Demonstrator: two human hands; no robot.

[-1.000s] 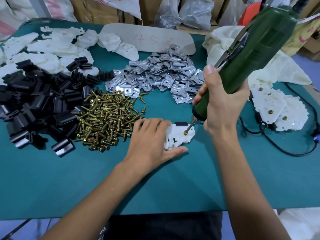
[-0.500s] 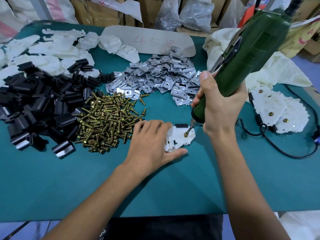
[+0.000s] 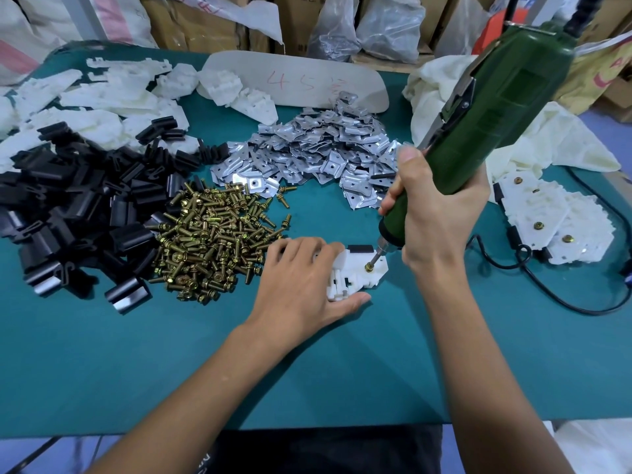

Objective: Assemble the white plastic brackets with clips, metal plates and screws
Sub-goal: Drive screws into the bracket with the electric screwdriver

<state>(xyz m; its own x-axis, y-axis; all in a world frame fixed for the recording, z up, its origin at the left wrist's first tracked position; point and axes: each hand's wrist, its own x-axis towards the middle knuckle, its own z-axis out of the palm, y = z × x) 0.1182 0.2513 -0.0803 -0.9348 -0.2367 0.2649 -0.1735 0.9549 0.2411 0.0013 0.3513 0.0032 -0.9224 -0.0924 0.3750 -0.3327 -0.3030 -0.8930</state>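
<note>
While the left hand (image 3: 301, 285) pressed down on a white plastic bracket (image 3: 359, 277) near the middle of the green table (image 3: 136, 354), its fingers lay nearly flat across the bracket's left part and its thumb stretched straight along the near edge. The right hand (image 3: 439, 220) was wrapped tightly round the lower body of a green electric screwdriver (image 3: 496, 114), thumb pointing up along the casing. The tool leaned up and to the right, and its bit met the head of a brass-coloured screw (image 3: 368, 267) standing in the right part of the bracket. A black clip (image 3: 359, 248) sat on the bracket's far edge, just beside the bit.

Left of the left hand lay a heap of loose screws (image 3: 208, 241), touching a larger heap of black clips (image 3: 68, 206) further left. Behind the screws spread a pile of metal plates (image 3: 307, 152), and a mound of bare white brackets (image 3: 95, 97) filled the far left corner. A pale oval board (image 3: 294, 80) with red handwriting lay behind the plates.

To the right of the right hand, a stack of assembled brackets (image 3: 554, 220) with screws and clips in them rested by a crumpled white cloth (image 3: 554, 138). A black cable (image 3: 547, 297) curved over the table beside and in front of that stack.
</note>
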